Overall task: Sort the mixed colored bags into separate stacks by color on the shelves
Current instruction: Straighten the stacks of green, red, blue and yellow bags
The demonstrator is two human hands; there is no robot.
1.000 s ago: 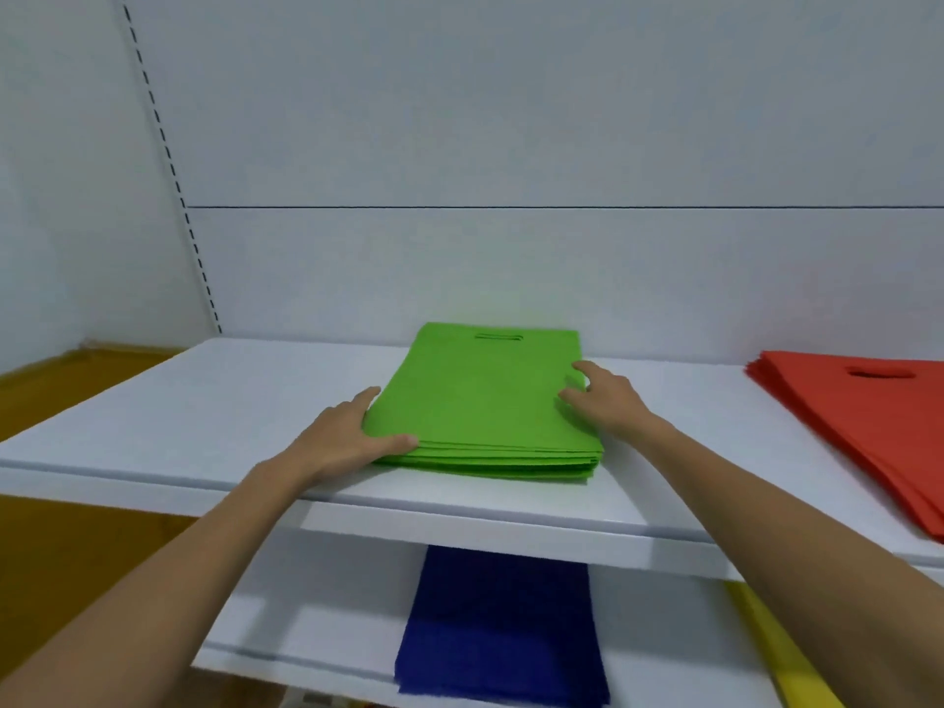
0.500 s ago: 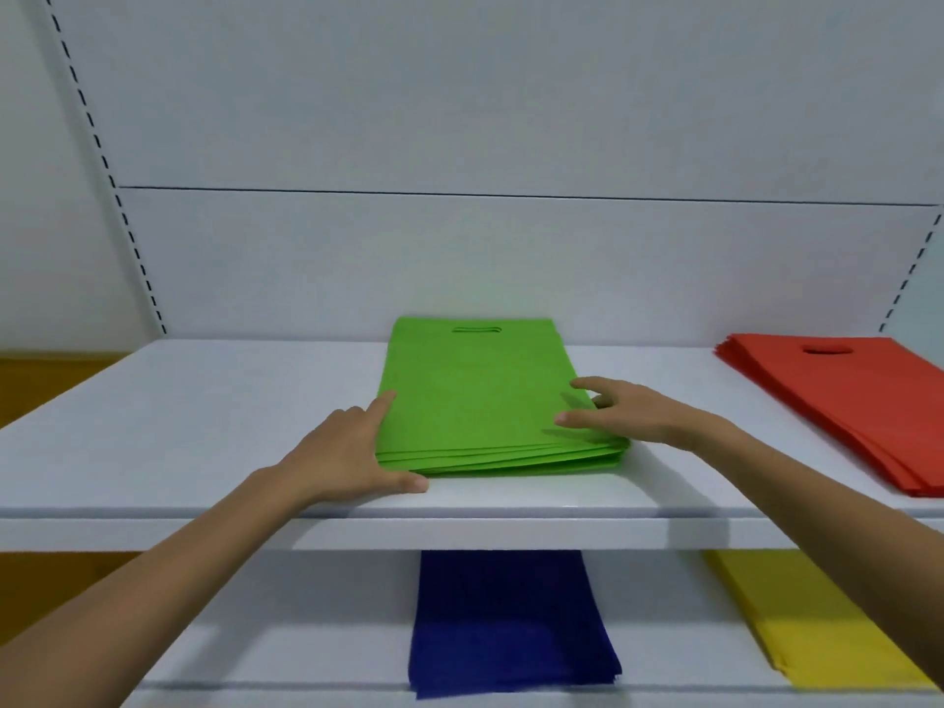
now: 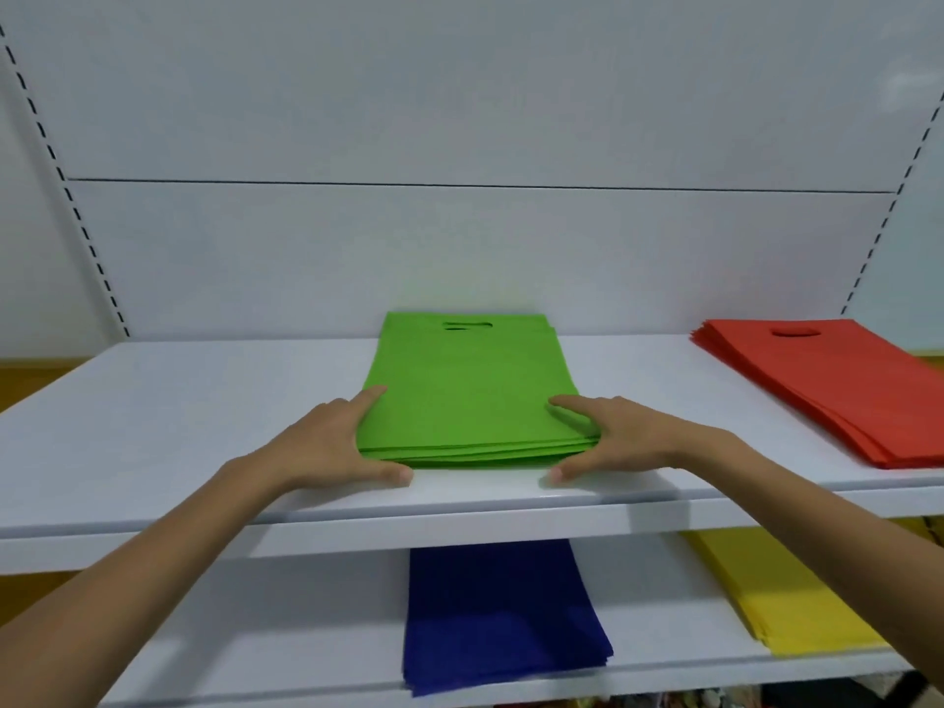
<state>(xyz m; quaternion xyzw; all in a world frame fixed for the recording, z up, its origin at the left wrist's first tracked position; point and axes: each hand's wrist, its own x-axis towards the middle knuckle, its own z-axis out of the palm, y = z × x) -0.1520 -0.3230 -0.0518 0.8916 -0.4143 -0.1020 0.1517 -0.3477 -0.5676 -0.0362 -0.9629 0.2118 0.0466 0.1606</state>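
One green stack (image 3: 470, 396) lay on shelf (image 3: 153, 401); left hand (image 3: 327, 447) at 9 o'clock, right hand (image 3: 628, 436) at 3, straight-fingered, pressed its sides.

Hands flanking green bag stack (image 3: 467, 396)

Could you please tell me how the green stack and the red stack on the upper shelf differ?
The green stack sits mid-shelf, fully in view; the red stack lies at the right, cut off by the frame. The left hand and right hand press the green stack's sides; nothing touches the red stack. Both lie flat on the upper shelf, cut-out handles at the back.
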